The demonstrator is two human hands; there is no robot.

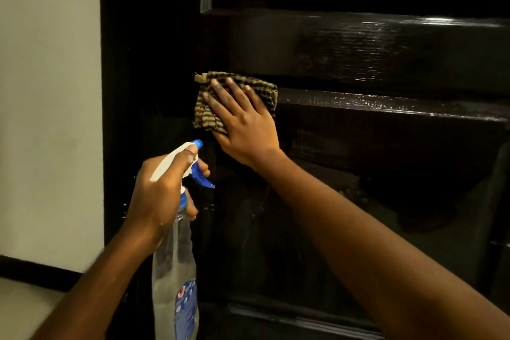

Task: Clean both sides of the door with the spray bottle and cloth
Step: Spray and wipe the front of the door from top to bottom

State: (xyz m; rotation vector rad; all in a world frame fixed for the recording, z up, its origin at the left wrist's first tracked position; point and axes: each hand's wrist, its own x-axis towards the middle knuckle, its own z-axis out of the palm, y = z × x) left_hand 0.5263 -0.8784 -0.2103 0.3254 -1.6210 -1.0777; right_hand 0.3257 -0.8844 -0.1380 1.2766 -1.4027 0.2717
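Observation:
A glossy dark brown panelled door (pixel 358 50) fills most of the head view, wet and shiny in places. My right hand (pixel 245 121) lies flat with straight fingers on a brown-and-tan checked cloth (pixel 205 116), pressing it against the door near the left end of a horizontal ledge. Below and to the left, my left hand (pixel 162 190) grips the neck of a clear spray bottle (pixel 174 270) with a white-and-blue trigger head. Its nozzle points up and right toward the door, and my fingers curl around the blue trigger.
The dark door frame (pixel 121 91) stands left of the door. A pale wall (pixel 49 91) lies further left, with a dark skirting board (pixel 36 270) and light floor (pixel 24 309) at the bottom left.

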